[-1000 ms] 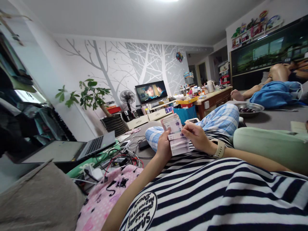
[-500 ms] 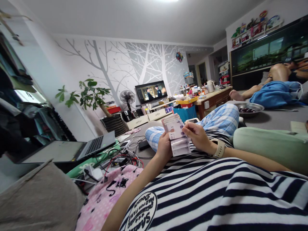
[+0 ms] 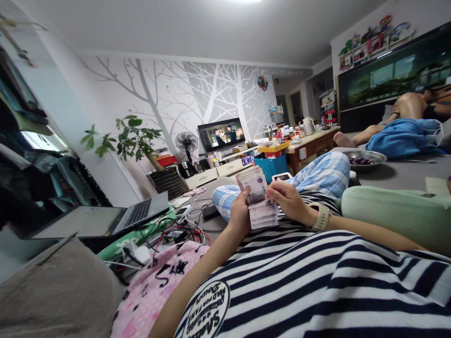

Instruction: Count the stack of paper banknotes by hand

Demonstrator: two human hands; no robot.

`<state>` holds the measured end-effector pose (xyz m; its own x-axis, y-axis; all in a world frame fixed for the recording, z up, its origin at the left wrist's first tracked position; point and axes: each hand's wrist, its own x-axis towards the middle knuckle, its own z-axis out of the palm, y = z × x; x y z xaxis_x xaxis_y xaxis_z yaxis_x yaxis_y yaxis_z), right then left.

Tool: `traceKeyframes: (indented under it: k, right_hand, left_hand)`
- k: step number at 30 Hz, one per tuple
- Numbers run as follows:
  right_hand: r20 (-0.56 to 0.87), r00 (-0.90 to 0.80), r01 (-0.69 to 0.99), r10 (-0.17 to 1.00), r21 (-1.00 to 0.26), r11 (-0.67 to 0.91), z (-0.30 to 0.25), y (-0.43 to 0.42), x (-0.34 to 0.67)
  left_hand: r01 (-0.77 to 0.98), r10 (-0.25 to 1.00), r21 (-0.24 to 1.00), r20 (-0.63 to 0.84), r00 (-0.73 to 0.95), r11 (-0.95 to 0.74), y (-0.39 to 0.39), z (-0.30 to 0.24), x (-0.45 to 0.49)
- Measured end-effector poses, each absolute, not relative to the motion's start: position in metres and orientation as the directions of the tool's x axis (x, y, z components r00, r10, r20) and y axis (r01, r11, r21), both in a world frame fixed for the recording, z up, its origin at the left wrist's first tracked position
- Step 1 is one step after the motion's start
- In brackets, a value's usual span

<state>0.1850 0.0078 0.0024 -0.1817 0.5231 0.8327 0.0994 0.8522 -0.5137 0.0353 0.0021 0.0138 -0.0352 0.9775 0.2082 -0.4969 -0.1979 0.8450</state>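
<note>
A bundle of pale purple banknotes point(image 3: 254, 184) is held above my lap, its lower part point(image 3: 263, 216) fanned in layers toward my body. My left hand point(image 3: 241, 206) grips the bundle at its left edge, with the thumb lying across the front note, where a figure 5 shows. On the right side, my right hand point(image 3: 287, 196) has thumb and forefinger pinched at the edge of the notes; a pale watch point(image 3: 321, 218) is on that wrist. Behind the notes a white-edged phone point(image 3: 282, 177) lies close to my right hand.
An open laptop point(image 3: 141, 213) and tangled cables point(image 3: 179, 230) lie on my left. A metal bowl of dark round fruit point(image 3: 364, 160) stands to the right, near another person's leg point(image 3: 362, 134). A green cushion point(image 3: 394, 211) sits beside my right arm.
The front note now shows a different, more printed face, and the lower notes have shifted slightly. My right hand has moved a little at the notes' edge; my left hand keeps its grip.
</note>
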Motion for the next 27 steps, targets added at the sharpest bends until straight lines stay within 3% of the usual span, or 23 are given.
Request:
traceKeyframes:
  k: [4, 9, 14, 18, 27]
  right_hand:
    - [0.832, -0.222, 0.117, 0.509, -0.495, 0.861, 0.003, 0.009, 0.184]
    - [0.797, -0.106, 0.226, 0.594, -0.562, 0.795, 0.003, 0.013, 0.183]
    - [0.769, -0.059, 0.187, 0.637, -0.618, 0.763, 0.003, 0.015, 0.184]
    - [0.775, -0.051, 0.160, 0.630, -0.616, 0.771, 0.003, 0.017, 0.184]
    - [0.787, -0.016, 0.193, 0.617, -0.603, 0.774, 0.000, 0.023, 0.185]
  left_hand:
    - [-0.520, 0.977, 0.829, 0.205, -0.057, -0.205, 0.003, 0.014, 0.037]
    - [-0.513, 0.970, 0.832, 0.244, -0.007, -0.213, 0.005, 0.011, 0.034]
    - [-0.470, 0.963, 0.850, 0.268, -0.004, -0.239, 0.002, 0.012, 0.035]
    - [-0.460, 0.959, 0.846, 0.277, -0.055, -0.271, -0.004, 0.016, 0.037]
    - [-0.466, 0.963, 0.851, 0.271, -0.003, -0.241, -0.009, 0.017, 0.039]
